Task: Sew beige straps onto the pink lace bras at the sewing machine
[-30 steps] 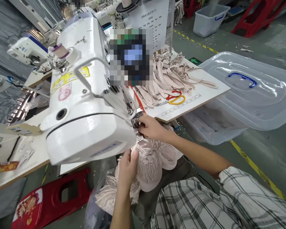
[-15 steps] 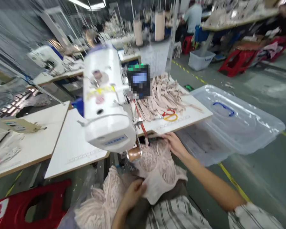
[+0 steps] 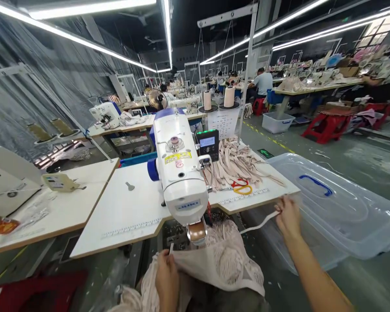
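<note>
A beige bra (image 3: 211,262) with lace-textured cups hangs below the head of the white sewing machine (image 3: 185,190), over my lap. My left hand (image 3: 167,273) is closed on the left end of its band, and a short strip pokes up above the fingers. Out to the right, my right hand (image 3: 287,216) pinches the end of a narrow pale strap (image 3: 260,223). The strap runs slackly back to the bra's right side. The part of the bra behind the machine head is hidden. More beige pieces (image 3: 146,286) are bundled to the left of my left hand.
Beige strips (image 3: 235,160) lie piled on the machine table (image 3: 130,216), with orange-handled scissors (image 3: 242,187) in front of them. A clear plastic bin with a lid (image 3: 338,203) stands right of the table. A red stool (image 3: 39,290) is at lower left. Other people sit farther back.
My right hand has moved right, away from the machine, drawing out the strap. My left hand has shifted left with the band, stretching the bra wider. The view has tilted up.
</note>
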`<state>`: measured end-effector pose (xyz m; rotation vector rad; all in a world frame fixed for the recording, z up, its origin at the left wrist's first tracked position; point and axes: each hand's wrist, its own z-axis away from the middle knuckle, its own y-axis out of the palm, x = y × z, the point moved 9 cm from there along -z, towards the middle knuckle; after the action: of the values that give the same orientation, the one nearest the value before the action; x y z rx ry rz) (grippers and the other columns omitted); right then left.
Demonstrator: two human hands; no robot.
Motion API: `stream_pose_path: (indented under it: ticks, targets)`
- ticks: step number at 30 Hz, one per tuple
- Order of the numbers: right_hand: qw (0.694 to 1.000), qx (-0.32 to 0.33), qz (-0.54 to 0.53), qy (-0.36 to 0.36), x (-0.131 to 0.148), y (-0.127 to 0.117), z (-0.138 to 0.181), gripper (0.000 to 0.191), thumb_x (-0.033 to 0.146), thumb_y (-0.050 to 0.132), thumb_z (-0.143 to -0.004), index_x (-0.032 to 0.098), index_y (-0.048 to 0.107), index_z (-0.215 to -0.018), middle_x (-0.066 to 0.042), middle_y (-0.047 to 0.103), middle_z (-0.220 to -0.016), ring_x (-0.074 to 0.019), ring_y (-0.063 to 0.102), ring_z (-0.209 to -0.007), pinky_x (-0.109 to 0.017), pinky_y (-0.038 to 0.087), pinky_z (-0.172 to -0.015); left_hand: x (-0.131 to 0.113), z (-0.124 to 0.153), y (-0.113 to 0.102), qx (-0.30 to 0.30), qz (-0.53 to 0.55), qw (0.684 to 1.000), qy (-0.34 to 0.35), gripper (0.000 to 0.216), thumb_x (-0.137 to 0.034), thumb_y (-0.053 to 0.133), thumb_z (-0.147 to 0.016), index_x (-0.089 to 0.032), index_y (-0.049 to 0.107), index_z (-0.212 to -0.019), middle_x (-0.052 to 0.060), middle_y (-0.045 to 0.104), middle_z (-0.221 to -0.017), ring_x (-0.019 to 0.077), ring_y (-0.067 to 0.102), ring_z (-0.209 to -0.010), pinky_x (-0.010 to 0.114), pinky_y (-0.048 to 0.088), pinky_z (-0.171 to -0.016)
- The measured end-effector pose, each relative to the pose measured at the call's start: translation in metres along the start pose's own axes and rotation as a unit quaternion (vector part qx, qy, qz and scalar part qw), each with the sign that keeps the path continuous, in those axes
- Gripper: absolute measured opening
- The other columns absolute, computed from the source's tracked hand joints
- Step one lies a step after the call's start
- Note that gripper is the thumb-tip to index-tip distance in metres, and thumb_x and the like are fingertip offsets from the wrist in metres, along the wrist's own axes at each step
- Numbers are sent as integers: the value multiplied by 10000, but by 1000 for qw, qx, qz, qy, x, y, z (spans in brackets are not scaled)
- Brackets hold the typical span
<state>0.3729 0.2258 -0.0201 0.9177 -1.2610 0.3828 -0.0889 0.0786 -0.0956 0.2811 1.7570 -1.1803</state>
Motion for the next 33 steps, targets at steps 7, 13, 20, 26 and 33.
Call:
stream_pose_path:
  ticks: [7, 13, 20, 26, 33]
  targets:
    - [860, 445, 243, 54, -59, 78, 167, 236, 388, 772, -684, 203, 633, -732, -2, 666, -726, -155, 596, -679, -260, 451, -618, -69, 20, 19, 205, 44, 974, 83, 322, -379, 473, -876, -196, 726, -956, 100, 758, -1027, 237, 694, -983, 359, 536, -890]
    - [731, 593, 337, -38, -56, 96, 234, 106, 303, 633, -841, 206, 674, -856, -5, 707, -793, -133, 569, -620, -254, 389, -603, -100, 49, 19, 320, 95, 934, 127, 355, -404, 626, -831, -165, 729, -1072, 112, 756, -1054, 241, 700, -962, 330, 555, -834]
    - [694, 621, 362, -42, -63, 95, 243, 85, 268, 589, -863, 218, 656, -878, -12, 704, -815, -156, 618, -696, -252, 421, -612, -102, 61, 16, 266, -42, 940, 211, 332, -353, 452, -983, -174, 688, -834, 51, 696, -736, 161, 633, -661, 248, 451, -604]
    - [705, 613, 357, -6, -72, 89, 239, 110, 311, 559, -873, 234, 637, -879, -43, 693, -832, -197, 647, -764, -264, 454, -559, -102, 72, 25, 249, -145, 920, 265, 378, -380, 403, -1026, -178, 642, -814, 31, 649, -705, 145, 595, -631, 248, 379, -563]
    - [659, 656, 367, 6, -76, 98, 241, 242, 396, 636, -870, 221, 728, -1008, -62, 720, -905, -206, 664, -829, -279, 485, -646, -97, 74, 29, 278, -159, 896, 307, 411, -309, 264, -1048, -174, 597, -849, 51, 633, -708, 171, 586, -604, 269, 366, -542]
